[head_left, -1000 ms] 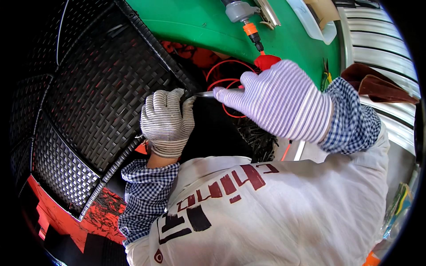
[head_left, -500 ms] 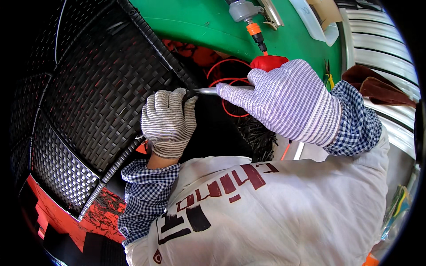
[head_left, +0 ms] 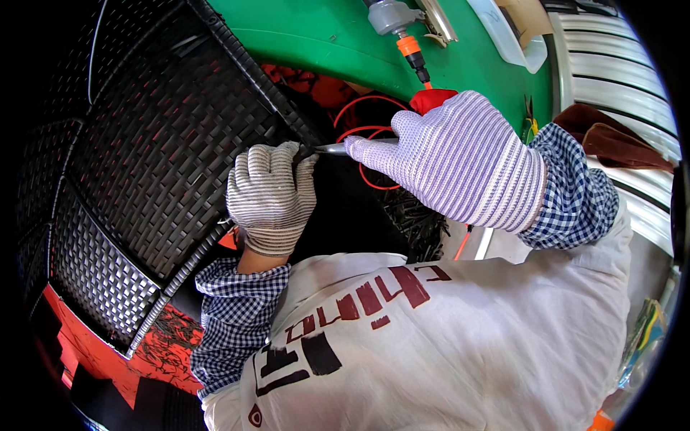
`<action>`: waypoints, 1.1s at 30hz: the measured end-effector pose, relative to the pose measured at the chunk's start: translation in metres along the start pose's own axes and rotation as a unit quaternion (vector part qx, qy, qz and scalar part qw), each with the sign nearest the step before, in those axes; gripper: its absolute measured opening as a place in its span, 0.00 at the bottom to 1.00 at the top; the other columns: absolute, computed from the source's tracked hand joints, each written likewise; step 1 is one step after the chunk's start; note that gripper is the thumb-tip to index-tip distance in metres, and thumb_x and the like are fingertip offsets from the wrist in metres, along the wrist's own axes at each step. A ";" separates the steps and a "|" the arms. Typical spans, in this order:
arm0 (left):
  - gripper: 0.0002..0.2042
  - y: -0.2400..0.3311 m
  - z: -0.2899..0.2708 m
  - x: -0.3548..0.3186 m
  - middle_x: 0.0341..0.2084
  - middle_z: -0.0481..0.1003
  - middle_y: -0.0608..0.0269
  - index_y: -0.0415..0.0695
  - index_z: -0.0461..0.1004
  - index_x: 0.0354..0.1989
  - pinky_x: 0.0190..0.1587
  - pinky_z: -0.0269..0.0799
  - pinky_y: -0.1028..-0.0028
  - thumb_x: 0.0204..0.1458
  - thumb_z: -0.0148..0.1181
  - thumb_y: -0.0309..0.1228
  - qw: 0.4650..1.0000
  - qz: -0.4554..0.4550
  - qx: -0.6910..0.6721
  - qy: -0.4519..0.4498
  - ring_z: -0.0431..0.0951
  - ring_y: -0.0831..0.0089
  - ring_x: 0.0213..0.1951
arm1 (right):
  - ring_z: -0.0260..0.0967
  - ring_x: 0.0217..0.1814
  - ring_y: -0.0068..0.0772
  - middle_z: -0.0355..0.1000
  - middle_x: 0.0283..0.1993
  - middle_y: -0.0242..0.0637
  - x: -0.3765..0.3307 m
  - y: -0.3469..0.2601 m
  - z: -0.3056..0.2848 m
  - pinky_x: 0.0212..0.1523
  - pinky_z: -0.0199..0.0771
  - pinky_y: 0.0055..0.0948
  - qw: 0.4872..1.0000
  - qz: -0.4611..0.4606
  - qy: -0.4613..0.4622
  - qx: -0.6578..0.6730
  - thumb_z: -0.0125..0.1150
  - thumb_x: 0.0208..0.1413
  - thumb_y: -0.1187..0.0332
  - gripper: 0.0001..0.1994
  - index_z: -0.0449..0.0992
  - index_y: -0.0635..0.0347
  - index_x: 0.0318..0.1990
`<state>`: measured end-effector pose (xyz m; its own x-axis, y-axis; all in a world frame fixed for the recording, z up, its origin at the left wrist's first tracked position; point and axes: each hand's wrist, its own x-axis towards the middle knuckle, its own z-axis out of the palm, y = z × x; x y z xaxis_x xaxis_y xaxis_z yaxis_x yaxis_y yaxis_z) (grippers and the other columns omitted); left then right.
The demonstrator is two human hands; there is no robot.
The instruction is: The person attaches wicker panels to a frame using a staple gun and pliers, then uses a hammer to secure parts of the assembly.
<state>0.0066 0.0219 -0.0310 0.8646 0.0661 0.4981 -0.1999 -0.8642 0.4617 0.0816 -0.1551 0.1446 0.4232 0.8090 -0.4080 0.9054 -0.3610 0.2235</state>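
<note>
A large black woven wicker panel [head_left: 158, 144] stands on the left, its wrapped rim slanting past my hands. My left hand [head_left: 269, 194], in a striped knit glove, is closed at the panel's edge, with thumb and forefinger around a dark bit there. My right hand [head_left: 460, 161], gloved too, grips a slim silver metal tool [head_left: 332, 149] whose tip points left and meets the wicker beside my left thumb. The tool's handle is hidden in my palm. A red piece [head_left: 431, 99] shows behind my right knuckles; I cannot tell whether it belongs to the tool.
Beyond my hands lies a green surface [head_left: 309, 36] with a grey air-hose coupling [head_left: 394, 18], a clear plastic tray [head_left: 514, 43] and yellow-handled scissors [head_left: 530, 129]. Thin red hose [head_left: 370, 185] loops below it. Black strip scraps [head_left: 417, 223] lie near my lap; brown cloth [head_left: 611, 144] sits right.
My right hand has shifted slightly left and up with the metal tool, and less of the red piece shows. My left hand has barely moved.
</note>
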 end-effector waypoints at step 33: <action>0.15 0.003 0.003 0.000 0.26 0.73 0.60 0.44 0.80 0.33 0.30 0.73 0.65 0.36 0.78 0.31 1.000 -0.024 -0.016 -0.001 0.76 0.61 0.28 | 0.80 0.28 0.33 0.82 0.31 0.34 0.018 0.063 0.089 0.39 0.84 0.28 0.935 -0.084 0.164 0.303 0.69 0.57 0.59 0.16 0.83 0.34 0.53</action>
<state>0.0075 0.0180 -0.0319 0.8741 0.1070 0.4738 -0.1720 -0.8441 0.5079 0.1494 -0.2048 0.0726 0.3294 0.9411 -0.0759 0.8537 -0.3312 -0.4019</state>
